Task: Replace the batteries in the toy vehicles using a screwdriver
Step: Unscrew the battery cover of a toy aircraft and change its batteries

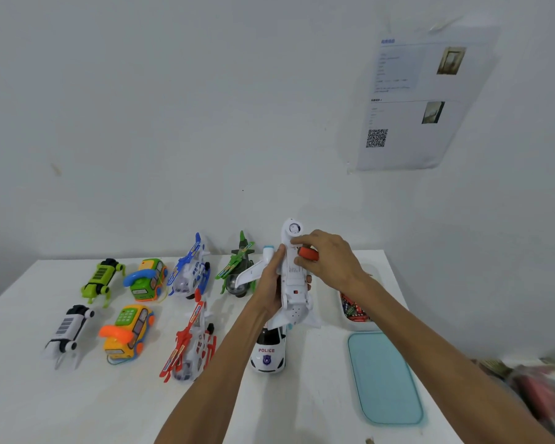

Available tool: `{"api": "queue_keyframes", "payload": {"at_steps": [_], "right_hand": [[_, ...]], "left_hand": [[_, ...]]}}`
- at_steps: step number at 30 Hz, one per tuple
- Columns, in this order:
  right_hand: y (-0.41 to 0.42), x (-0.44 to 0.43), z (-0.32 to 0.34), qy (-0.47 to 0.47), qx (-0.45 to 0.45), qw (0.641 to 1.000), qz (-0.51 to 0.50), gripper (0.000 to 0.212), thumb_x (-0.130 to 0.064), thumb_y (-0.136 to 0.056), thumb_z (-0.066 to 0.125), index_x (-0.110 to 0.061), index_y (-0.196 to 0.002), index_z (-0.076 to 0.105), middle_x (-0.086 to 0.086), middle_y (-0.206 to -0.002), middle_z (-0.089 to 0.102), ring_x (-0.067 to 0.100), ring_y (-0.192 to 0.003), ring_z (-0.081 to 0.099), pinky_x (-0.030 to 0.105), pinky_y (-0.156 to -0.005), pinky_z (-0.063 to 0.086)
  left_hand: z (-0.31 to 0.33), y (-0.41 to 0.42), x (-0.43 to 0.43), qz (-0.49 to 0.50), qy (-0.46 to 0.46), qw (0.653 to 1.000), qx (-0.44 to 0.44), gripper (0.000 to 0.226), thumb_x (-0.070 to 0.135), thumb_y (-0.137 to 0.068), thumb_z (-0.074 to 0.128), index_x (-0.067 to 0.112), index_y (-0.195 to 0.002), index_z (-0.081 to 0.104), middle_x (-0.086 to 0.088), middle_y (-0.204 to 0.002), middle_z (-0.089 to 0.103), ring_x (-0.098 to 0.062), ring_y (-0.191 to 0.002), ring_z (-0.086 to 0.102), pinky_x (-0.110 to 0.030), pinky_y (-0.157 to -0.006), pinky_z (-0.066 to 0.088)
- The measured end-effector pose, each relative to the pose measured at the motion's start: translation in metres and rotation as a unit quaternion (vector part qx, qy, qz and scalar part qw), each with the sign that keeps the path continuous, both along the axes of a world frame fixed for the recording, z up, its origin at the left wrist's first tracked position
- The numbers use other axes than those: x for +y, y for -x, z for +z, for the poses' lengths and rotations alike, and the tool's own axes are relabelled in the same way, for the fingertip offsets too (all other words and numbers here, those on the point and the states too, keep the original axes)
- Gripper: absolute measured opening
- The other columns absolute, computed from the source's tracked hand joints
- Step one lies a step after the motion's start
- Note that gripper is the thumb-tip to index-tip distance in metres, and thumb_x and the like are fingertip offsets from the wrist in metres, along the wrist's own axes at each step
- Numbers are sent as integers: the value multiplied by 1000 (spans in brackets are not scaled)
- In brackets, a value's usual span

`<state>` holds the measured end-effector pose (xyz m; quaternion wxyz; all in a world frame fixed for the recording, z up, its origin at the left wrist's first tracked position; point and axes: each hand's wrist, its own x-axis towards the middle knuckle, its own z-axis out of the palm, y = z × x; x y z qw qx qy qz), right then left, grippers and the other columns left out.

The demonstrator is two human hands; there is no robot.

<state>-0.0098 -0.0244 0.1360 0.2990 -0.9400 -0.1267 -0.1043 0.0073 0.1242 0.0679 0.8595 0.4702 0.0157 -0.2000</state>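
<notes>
Toys on the left: a green robot dog [101, 278] and other vehicles stand in two rows on the counter [77, 405], well apart from the hands.
Left grip [271, 283]: closed round the middle of the toy plane [293, 274], thumb on the near side by the wing and a fingertip showing on the far side. The forearm rises from the bottom edge.
Toy plane: held up off the counter, belly toward the camera, nose up and tail down above the police car [267, 354].
Handling: it looks like hollow plastic, so probably light, stiff in the body and smooth enough to slip. The thin wings and tail seem the fragile parts, so the fuselage is the sound place to hold it.
Screwdriver [309, 254]: its short red-orange handle lies against the plane's belly; the tip is hidden.
Right grip [330, 261]: curled round the screwdriver handle, forefinger reaching onto the plane, wrist turned inward.
Battery box [353, 307]: sits at the counter's right side, partly behind the right forearm.
Teal lid [385, 376]: lies flat just in front of the box.
</notes>
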Motion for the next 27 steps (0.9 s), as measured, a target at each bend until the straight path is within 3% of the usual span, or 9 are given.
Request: {"api": "queue_keyframes", "payload": {"at_steps": [14,18,21,27], "right_hand": [[10,-7,5,-76,20,997,14,17,-25,-86,79,-29,-101,72,-12,-93,73,15,-86,65,36,-85,54],[7,-15,11,-126,43,991,13,12,-29,-84,81,-31,-92,73,-17,-86,73,9,-91,65,36,-97,49],[9,-15,14,-164,55,985,27,11,-27,-83,82,-30,-90,75,-18,-77,73,4,-82,67,36,-95,52],[21,-11,17,-176,-44,981,63,10,-25,-88,79,-27,-98,76,-14,-88,75,9,-86,70,27,-83,55]], "left_hand": [[-7,4,-2,-29,-8,999,12,51,54,-94,58,10,-118,64,-14,-87,64,-27,-69,63,-37,-62,56],[-3,2,0,-22,3,1000,5,49,51,-97,56,10,-122,65,-13,-90,69,-26,-71,66,-38,-65,56],[-3,-2,2,-7,9,1000,7,48,50,-99,55,9,-123,64,-14,-94,68,-26,-74,66,-39,-69,56],[-6,-3,8,-19,15,1000,10,52,52,-99,55,7,-122,65,-15,-94,69,-27,-76,66,-40,-70,56]]}}
